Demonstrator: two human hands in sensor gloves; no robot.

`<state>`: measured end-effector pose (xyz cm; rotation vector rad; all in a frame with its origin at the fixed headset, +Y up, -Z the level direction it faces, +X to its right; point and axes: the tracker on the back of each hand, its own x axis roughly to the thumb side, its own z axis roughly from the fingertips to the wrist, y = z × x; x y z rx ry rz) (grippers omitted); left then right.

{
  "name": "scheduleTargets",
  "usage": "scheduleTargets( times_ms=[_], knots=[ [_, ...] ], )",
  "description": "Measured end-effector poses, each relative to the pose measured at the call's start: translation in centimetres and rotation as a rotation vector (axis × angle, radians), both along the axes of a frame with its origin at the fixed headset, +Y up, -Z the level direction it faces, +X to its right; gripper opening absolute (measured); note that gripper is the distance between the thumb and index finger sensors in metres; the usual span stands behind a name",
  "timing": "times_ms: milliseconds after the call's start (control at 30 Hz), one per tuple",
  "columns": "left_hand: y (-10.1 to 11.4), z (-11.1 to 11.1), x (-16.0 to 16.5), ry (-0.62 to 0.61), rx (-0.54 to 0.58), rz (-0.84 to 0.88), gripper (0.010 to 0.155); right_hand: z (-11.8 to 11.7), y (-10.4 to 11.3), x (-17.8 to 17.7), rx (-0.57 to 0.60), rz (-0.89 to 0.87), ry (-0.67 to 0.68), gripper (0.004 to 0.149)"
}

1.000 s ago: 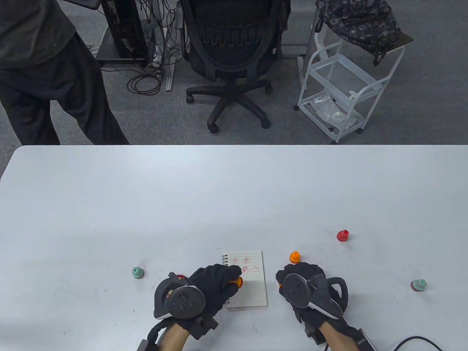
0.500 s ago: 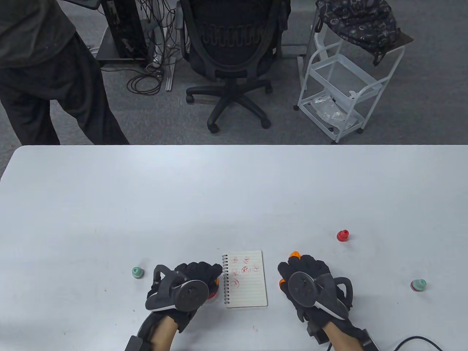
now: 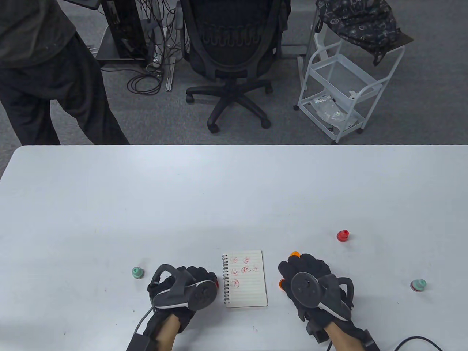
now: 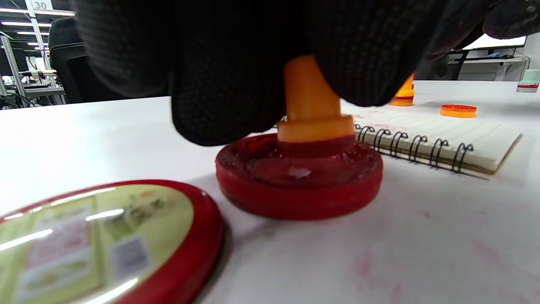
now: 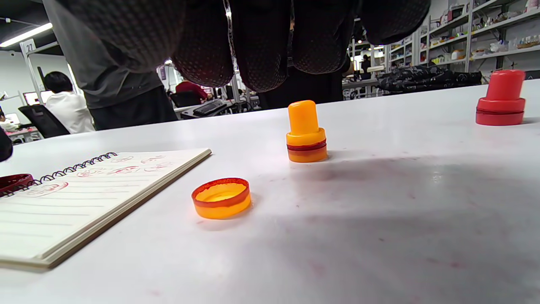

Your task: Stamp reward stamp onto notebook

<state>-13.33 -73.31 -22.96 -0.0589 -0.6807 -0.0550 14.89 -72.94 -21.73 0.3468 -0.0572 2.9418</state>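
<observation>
A small spiral notebook (image 3: 248, 289) lies open near the table's front edge, with several red stamp marks on the upper part of its page. Just left of it, my left hand (image 3: 204, 281) grips an orange stamp (image 4: 311, 105) and presses it down into a round red ink pad (image 4: 299, 185). My right hand (image 3: 303, 265) rests palm down to the right of the notebook, fingers straight and holding nothing. A second orange stamp (image 5: 306, 133) stands just beyond its fingertips, and a loose orange cap (image 5: 221, 197) lies beside the notebook.
The ink pad's red-rimmed lid (image 4: 97, 240) lies by my left wrist. A red stamp (image 3: 343, 236) stands at the right, a green stamp (image 3: 137, 272) at the left and another (image 3: 418, 285) far right. A person (image 3: 44, 73) stands beyond the table's far left edge.
My left hand lifted the orange stamp off the notebook page, leaving a new red mark, and moved left and down onto the ink pad. The right hand shifted slightly to the right.
</observation>
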Motion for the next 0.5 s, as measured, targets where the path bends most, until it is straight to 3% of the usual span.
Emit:
scheduleTargets(
  times_ms=[500],
  knots=[
    [-0.72, -0.47, 0.28, -0.004, -0.04, -0.019, 0.041, 0.03, -0.03, -0.06, -0.005, 0.001, 0.009, 0.052]
  ],
)
